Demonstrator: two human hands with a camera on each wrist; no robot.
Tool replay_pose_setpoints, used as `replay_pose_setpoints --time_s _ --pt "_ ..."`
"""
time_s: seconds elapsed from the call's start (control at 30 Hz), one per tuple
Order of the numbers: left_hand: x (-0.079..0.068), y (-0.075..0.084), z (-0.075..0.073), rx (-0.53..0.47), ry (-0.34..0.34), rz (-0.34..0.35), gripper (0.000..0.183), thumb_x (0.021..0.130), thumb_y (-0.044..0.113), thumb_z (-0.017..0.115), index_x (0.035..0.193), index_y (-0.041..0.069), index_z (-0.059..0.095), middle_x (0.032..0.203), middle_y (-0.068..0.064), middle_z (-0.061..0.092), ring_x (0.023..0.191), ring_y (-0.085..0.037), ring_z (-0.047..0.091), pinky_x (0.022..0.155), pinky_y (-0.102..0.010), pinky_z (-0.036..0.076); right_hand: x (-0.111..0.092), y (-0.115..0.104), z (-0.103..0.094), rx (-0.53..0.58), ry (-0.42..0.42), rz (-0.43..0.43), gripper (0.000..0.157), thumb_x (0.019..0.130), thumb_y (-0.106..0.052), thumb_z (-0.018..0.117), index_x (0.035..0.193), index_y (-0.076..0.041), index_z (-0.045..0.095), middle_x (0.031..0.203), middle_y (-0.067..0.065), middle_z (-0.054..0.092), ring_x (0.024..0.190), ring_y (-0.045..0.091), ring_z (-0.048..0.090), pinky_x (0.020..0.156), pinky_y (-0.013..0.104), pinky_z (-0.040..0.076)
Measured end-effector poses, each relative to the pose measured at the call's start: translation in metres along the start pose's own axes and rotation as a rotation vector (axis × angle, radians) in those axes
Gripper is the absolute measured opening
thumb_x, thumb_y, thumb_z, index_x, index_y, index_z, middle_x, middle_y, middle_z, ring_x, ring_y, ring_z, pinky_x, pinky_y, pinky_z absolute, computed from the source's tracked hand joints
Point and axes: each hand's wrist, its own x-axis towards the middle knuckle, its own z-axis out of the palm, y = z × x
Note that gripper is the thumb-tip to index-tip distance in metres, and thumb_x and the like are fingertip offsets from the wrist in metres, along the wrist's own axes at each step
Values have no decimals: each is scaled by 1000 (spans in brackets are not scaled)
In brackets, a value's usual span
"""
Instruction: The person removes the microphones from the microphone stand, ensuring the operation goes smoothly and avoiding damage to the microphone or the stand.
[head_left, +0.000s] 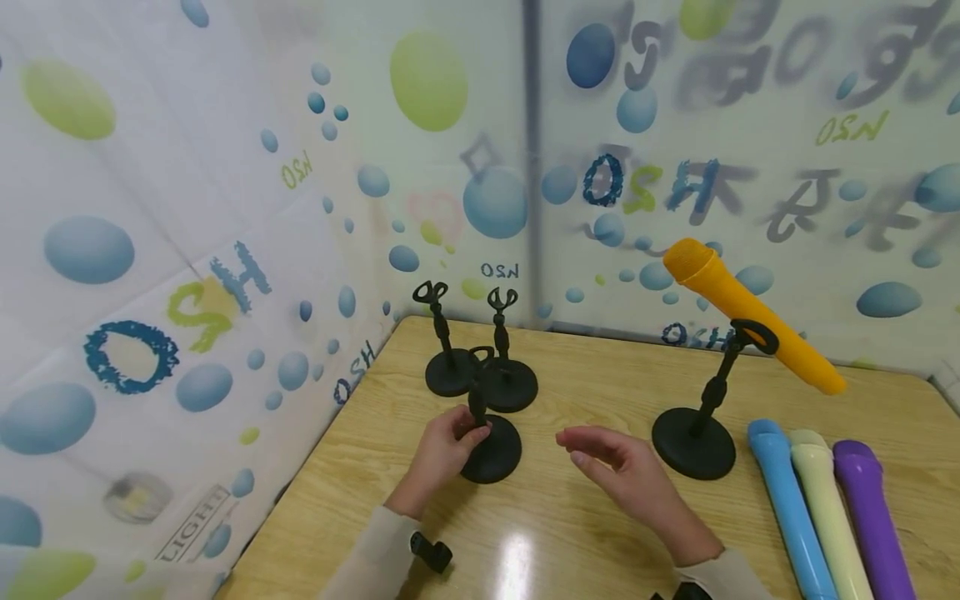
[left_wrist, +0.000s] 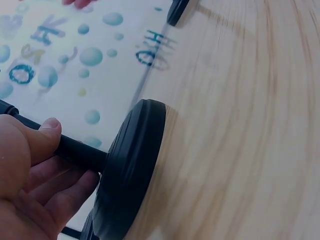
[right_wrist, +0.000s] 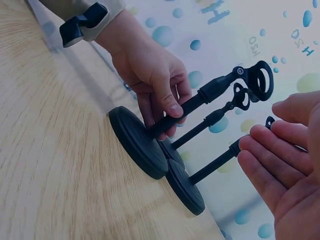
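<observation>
Microphone stand (head_left: 480, 408), at the left of the table (head_left: 592, 550), nearer than two other stands (head_left: 447, 373): the left hand (head_left: 450, 448) pinches its pole low; the empty right hand (head_left: 628, 477), fingers extended, hovers to its right. Holding the base level should steady it. Whether the base touches the table is hard to tell.

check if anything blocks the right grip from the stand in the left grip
Nothing visible does: in the head view, only wooden table shows between the right grip and the black stand that the left grip holds.
</observation>
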Motion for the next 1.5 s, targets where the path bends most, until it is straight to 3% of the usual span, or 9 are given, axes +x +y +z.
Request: replay_pose_setpoints --time_s 0.5,0.8,1.03,1.5 --pt "-4 -17 -30 22 146 -63 6 101 10 76 106 6 75 107 -11 79 110 -34 78 94 -49 65 4 -1 9 29 -42 -26 29 108 -16 68 135 -6 72 134 18 75 117 1 71 98 18 58" --pt "-8 -25 -44 39 208 -79 7 100 9 78 105 5 76 107 -12 80 108 -34 79 94 -50 64 8 -1 17 31 -49 -55 28 107 -14 68 134 -5 72 133 21 75 116 1 72 98 19 58" --pt "-12 -30 -55 103 231 -117 9 101 12 78 107 6 79 108 -12 81 105 -32 78 91 -49 65 12 0 22 50 -70 -58 30 108 -14 68 135 -4 71 135 20 74 117 1 72 99 19 58" --pt "-4 -31 -70 97 248 -186 17 103 12 75 114 1 81 114 -19 82 110 -36 78 97 -53 63 14 -3 25 69 -92 -40 31 108 -14 67 137 -3 70 136 21 73 117 1 72 99 19 57"
